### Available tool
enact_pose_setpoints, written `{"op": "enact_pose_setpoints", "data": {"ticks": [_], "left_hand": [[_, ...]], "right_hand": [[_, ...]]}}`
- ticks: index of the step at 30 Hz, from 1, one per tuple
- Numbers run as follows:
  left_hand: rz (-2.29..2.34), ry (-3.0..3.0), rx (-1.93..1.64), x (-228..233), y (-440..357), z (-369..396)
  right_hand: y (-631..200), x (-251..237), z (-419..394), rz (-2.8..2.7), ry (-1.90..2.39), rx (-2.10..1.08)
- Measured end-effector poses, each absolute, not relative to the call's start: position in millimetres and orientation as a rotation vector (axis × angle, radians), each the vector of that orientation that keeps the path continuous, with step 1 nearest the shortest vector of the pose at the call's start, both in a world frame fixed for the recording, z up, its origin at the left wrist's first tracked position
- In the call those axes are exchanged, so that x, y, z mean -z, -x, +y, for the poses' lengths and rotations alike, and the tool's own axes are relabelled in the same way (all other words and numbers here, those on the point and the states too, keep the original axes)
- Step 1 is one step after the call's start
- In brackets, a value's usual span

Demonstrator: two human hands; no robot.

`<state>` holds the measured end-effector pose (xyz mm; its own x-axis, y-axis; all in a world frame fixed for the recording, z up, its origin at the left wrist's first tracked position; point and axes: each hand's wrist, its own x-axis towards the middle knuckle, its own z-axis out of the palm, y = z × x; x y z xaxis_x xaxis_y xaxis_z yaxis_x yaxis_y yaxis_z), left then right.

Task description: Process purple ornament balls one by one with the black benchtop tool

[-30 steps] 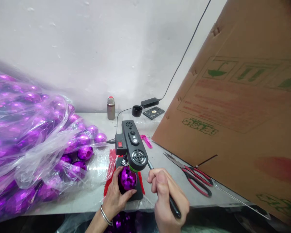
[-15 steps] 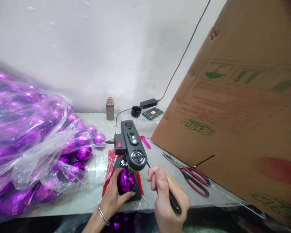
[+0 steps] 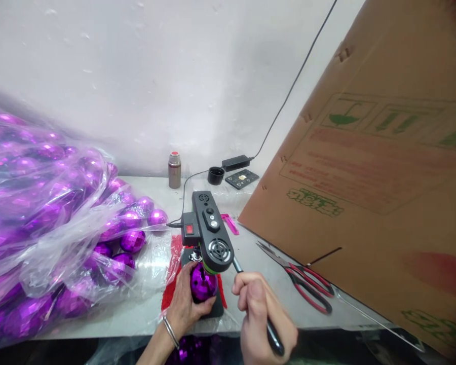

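A shiny purple faceted ball (image 3: 203,284) sits beneath the head of a small black bench machine (image 3: 214,230). My left hand (image 3: 187,294) curls round the ball's left and near side, thumb and fingers on it. A silver bangle circles that wrist. My right hand (image 3: 264,317) is closed round the black grip of a lever (image 3: 274,338), whose metal rod runs up to the machine's right side. The machine's dark base (image 3: 215,307) rests over red material (image 3: 169,291). The ball's top is hidden under the machine head.
Clear plastic bags of purple balls (image 3: 61,203) fill the left. Scissors with red and black handles (image 3: 307,284) lie at right beside a large cardboard box (image 3: 345,167). Along the wall stand a flask (image 3: 175,171), a black cup (image 3: 216,175), a power adapter (image 3: 235,162) and a phone-like black slab (image 3: 242,178).
The whole view has shifted slightly. My left hand has tilted the ball a little and moved it slightly rightward. My right hand keeps its hold on the lever, a touch lower.
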<state>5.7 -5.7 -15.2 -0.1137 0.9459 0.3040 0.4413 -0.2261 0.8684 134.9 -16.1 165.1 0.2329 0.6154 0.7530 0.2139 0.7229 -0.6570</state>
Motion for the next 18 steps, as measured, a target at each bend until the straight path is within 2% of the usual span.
{"op": "enact_pose_setpoints", "data": {"ticks": [4, 18], "left_hand": [[1.519, -1.675, -1.319, 18, -7, -6], [1.503, -1.613, -1.255, 10, -5, -8]], "right_hand": [[-132, -149, -15, -1.306, 0.757, -0.269], [-128, -155, -12, -1.296, 0.783, -0.199]]}}
